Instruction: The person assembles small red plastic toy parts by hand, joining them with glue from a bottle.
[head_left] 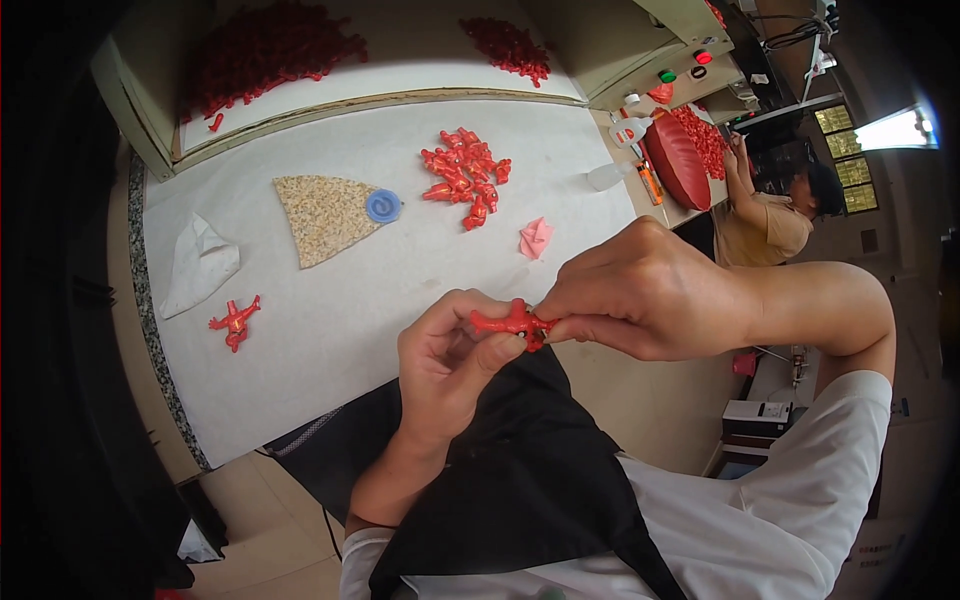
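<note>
Between both grips, a red figure [512, 322] was pinched by left hand [450, 360] and right hand [645, 295]; twisting could have snapped its thin limbs.

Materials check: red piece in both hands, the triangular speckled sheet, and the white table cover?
Red piece, pinched by the left hand and right hand: looks like moulded plastic, smooth with slight sheen. Speckled sheet: tan and grainy, matte, possibly sandpaper or a cork-like sheet; cannot tell which. Table cover: white, matte, with faint creases, probably paper.
</note>
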